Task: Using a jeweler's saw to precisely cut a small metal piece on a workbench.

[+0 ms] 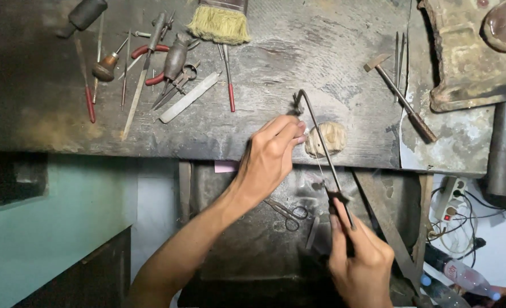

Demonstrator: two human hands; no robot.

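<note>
My right hand grips the handle of a thin metal-framed saw, its frame arching up over the front edge of the dark workbench. My left hand has its fingers pinched together at the bench edge, pressed beside the saw blade and a worn wooden peg. Whatever small piece the fingertips pinch is hidden. A sunken tray below the bench holds a pair of scissors.
Files, gravers, red-handled pliers and a metal strip lie at the back left, a straw brush at the top. A small hammer lies right. A steel rod, power strip and plastic bottle sit at right.
</note>
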